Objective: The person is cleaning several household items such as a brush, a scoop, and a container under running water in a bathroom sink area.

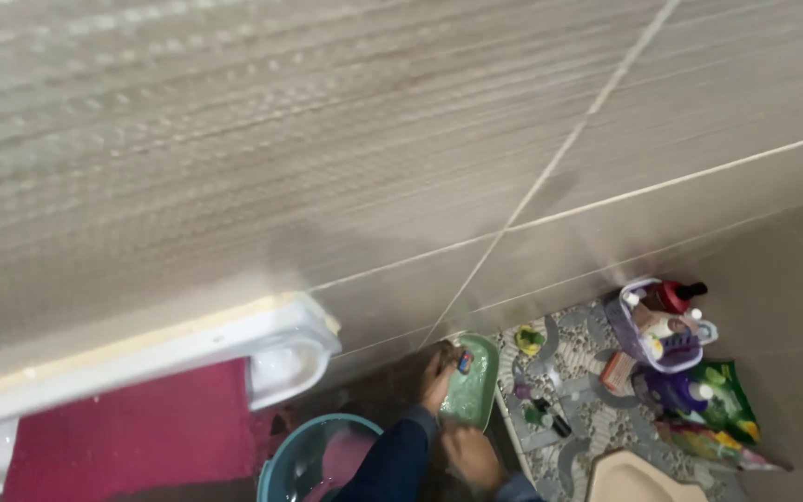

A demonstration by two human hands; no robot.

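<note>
A pale green plastic basin (478,386) sits low against the tiled wall. My left hand (439,374), in a dark blue sleeve, grips its far rim, next to a small red and blue object (465,361) at the edge. The basin's near end is under my right hand (472,455), which closes on it. Whether anything lies inside the basin is too blurred to tell.
A teal bucket (313,455) stands at the bottom, beside a white fixture (271,349) draped with a magenta cloth (132,432). On the pebble-patterned floor (583,409) are a lavender basket of bottles (662,330), an orange box (617,370), green packets (722,400) and a beige pan (643,479).
</note>
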